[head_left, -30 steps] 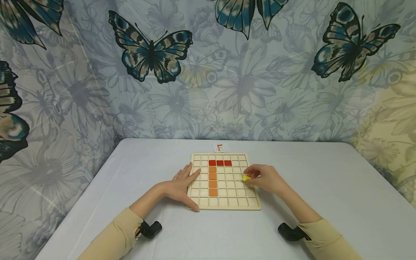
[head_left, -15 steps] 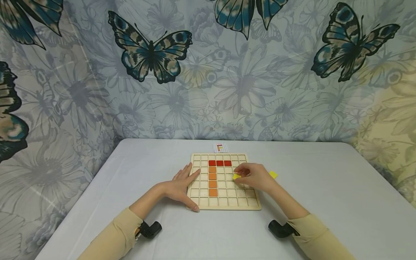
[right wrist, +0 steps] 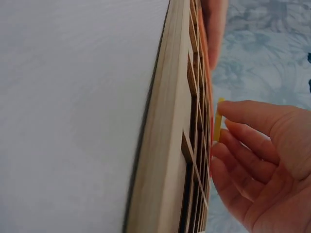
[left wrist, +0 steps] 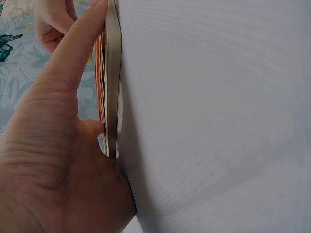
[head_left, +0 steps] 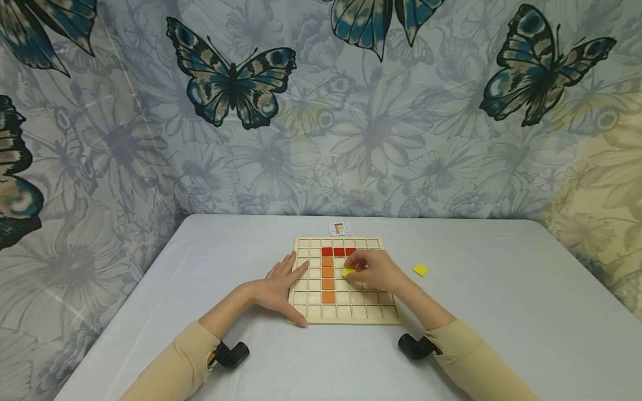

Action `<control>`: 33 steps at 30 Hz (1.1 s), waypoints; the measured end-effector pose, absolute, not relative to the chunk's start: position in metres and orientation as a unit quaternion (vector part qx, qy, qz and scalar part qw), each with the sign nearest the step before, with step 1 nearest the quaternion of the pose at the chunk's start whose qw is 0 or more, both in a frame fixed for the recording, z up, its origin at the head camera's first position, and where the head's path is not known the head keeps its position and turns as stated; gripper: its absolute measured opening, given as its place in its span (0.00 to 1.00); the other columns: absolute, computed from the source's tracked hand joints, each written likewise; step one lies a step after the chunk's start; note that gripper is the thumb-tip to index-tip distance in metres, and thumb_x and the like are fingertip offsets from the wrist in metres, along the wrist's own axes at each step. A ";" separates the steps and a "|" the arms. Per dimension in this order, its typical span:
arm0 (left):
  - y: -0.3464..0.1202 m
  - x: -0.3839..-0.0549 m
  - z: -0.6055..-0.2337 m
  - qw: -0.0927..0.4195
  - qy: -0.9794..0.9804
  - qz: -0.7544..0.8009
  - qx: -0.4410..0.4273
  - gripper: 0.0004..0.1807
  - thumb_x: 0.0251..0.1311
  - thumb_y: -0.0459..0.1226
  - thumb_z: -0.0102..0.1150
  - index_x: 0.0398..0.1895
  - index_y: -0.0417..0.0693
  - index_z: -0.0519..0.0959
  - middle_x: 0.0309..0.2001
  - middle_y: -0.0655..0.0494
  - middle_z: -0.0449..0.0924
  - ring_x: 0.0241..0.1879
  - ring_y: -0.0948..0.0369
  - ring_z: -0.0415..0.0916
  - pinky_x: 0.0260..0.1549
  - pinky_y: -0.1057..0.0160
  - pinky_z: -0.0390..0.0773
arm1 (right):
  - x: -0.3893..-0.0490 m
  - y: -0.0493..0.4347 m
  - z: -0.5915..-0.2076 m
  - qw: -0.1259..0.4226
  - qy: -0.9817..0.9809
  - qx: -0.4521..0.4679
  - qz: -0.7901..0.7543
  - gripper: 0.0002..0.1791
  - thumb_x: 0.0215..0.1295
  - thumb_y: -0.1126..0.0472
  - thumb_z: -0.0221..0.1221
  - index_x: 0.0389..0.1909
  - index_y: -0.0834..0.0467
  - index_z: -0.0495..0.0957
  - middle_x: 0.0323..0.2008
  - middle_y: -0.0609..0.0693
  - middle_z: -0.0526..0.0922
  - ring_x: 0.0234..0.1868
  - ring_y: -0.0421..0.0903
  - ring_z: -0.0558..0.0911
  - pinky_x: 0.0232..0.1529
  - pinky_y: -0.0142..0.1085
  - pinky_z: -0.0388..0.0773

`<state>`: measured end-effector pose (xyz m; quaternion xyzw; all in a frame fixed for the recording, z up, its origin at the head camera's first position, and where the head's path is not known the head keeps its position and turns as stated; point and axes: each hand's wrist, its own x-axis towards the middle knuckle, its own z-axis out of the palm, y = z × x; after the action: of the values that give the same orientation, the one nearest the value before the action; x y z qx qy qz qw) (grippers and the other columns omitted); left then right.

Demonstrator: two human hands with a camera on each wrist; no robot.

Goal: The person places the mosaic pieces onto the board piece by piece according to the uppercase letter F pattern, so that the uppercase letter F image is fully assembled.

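A wooden grid board lies on the table, with a row of red square tiles and a column of orange tiles set in its cells. My left hand rests on the board's left side, fingers spread and thumb at the front left corner. Over the board's middle, my right hand pinches a yellow square tile between thumb and fingertips. The right wrist view has that tile edge-on, close above the grid. It is just right of the orange column.
Another yellow tile lies on the white tablecloth right of the board. Behind the board is a small card printed with a coloured grid pattern. A butterfly-print backdrop stands beyond the table's far edge.
My right hand has moved left over the board with the yellow tile, from its right edge to near the orange column. The other yellow tile has come into sight. My left hand stays put.
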<state>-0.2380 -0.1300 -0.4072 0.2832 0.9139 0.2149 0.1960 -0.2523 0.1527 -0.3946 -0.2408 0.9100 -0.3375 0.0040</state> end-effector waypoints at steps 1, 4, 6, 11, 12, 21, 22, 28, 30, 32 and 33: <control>-0.130 -0.238 -0.407 0.196 0.914 0.213 0.283 0.72 0.36 0.62 0.75 0.79 0.52 0.39 0.76 0.42 0.20 0.75 0.50 0.19 0.71 0.47 0.31 | -0.253 0.151 -0.395 0.003 0.908 -0.248 -0.339 0.09 0.54 0.65 0.70 0.37 0.58 0.83 0.34 0.46 0.83 0.33 0.41 0.78 0.36 0.35 0.76; -0.130 -0.238 -0.408 0.196 0.915 0.213 0.282 0.72 0.36 0.63 0.75 0.79 0.51 0.39 0.76 0.42 0.20 0.75 0.50 0.19 0.71 0.46 0.31 | -0.255 0.147 -0.395 0.000 0.903 -0.269 -0.335 0.09 0.54 0.66 0.70 0.37 0.59 0.83 0.35 0.47 0.84 0.35 0.42 0.79 0.37 0.35 0.77; -0.130 -0.238 -0.408 0.198 0.914 0.214 0.282 0.72 0.36 0.63 0.75 0.79 0.51 0.39 0.76 0.42 0.19 0.75 0.50 0.19 0.71 0.46 0.31 | -0.256 0.145 -0.396 0.000 0.900 -0.283 -0.332 0.10 0.54 0.67 0.70 0.38 0.59 0.83 0.36 0.47 0.84 0.35 0.43 0.79 0.37 0.34 0.77; -0.131 -0.239 -0.410 0.200 0.913 0.216 0.282 0.73 0.36 0.65 0.74 0.79 0.52 0.38 0.76 0.43 0.19 0.75 0.50 0.18 0.71 0.46 0.31 | -0.257 0.142 -0.396 0.000 0.896 -0.305 -0.322 0.10 0.55 0.68 0.69 0.38 0.60 0.83 0.36 0.47 0.84 0.35 0.44 0.80 0.37 0.34 0.77; -0.131 -0.239 -0.410 0.201 0.913 0.215 0.282 0.73 0.36 0.65 0.74 0.79 0.52 0.38 0.76 0.43 0.18 0.75 0.51 0.18 0.71 0.47 0.31 | -0.258 0.141 -0.396 -0.001 0.896 -0.308 -0.321 0.10 0.55 0.68 0.69 0.38 0.60 0.83 0.36 0.48 0.84 0.36 0.45 0.80 0.37 0.34 0.77; -0.131 -0.239 -0.410 0.202 0.913 0.217 0.280 0.73 0.35 0.65 0.74 0.79 0.54 0.38 0.76 0.45 0.18 0.75 0.52 0.17 0.71 0.48 0.30 | -0.257 0.141 -0.397 0.004 0.895 -0.307 -0.323 0.11 0.56 0.69 0.68 0.41 0.60 0.83 0.38 0.49 0.85 0.38 0.46 0.81 0.41 0.36 0.78; -0.131 -0.239 -0.410 0.201 0.914 0.216 0.279 0.73 0.35 0.65 0.74 0.79 0.54 0.38 0.76 0.45 0.18 0.75 0.52 0.17 0.71 0.48 0.30 | -0.257 0.141 -0.397 0.006 0.896 -0.304 -0.323 0.11 0.56 0.68 0.68 0.41 0.60 0.83 0.38 0.48 0.85 0.39 0.46 0.80 0.41 0.37 0.78; -0.130 -0.239 -0.409 0.201 0.915 0.215 0.277 0.73 0.36 0.64 0.75 0.79 0.54 0.38 0.76 0.44 0.19 0.75 0.52 0.18 0.71 0.47 0.30 | -0.257 0.143 -0.398 0.010 0.901 -0.287 -0.326 0.11 0.57 0.67 0.67 0.42 0.59 0.83 0.39 0.48 0.84 0.40 0.47 0.80 0.43 0.38 0.78; -0.130 -0.239 -0.409 0.200 0.915 0.215 0.278 0.73 0.36 0.64 0.75 0.79 0.54 0.38 0.76 0.44 0.19 0.75 0.52 0.18 0.71 0.47 0.30 | -0.255 0.145 -0.398 0.009 0.900 -0.277 -0.336 0.11 0.58 0.67 0.67 0.42 0.59 0.83 0.40 0.49 0.85 0.41 0.47 0.81 0.43 0.39 0.78; -0.130 -0.239 -0.410 0.199 0.915 0.215 0.279 0.73 0.35 0.64 0.75 0.79 0.54 0.38 0.76 0.44 0.19 0.75 0.52 0.18 0.71 0.48 0.30 | -0.253 0.149 -0.398 0.006 0.901 -0.262 -0.346 0.10 0.59 0.67 0.66 0.42 0.58 0.83 0.42 0.48 0.85 0.42 0.46 0.82 0.43 0.39 0.78; -0.130 -0.239 -0.410 0.198 0.915 0.213 0.279 0.73 0.35 0.64 0.75 0.79 0.54 0.38 0.76 0.44 0.19 0.75 0.52 0.18 0.71 0.48 0.30 | -0.252 0.151 -0.397 0.006 0.902 -0.251 -0.352 0.10 0.59 0.66 0.66 0.42 0.57 0.84 0.42 0.48 0.85 0.42 0.46 0.82 0.43 0.39 0.78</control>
<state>-0.2387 -0.1302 -0.4100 0.2791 0.9151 0.2135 0.1979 -0.2525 0.1514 -0.3971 -0.2506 0.9019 -0.3518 0.0060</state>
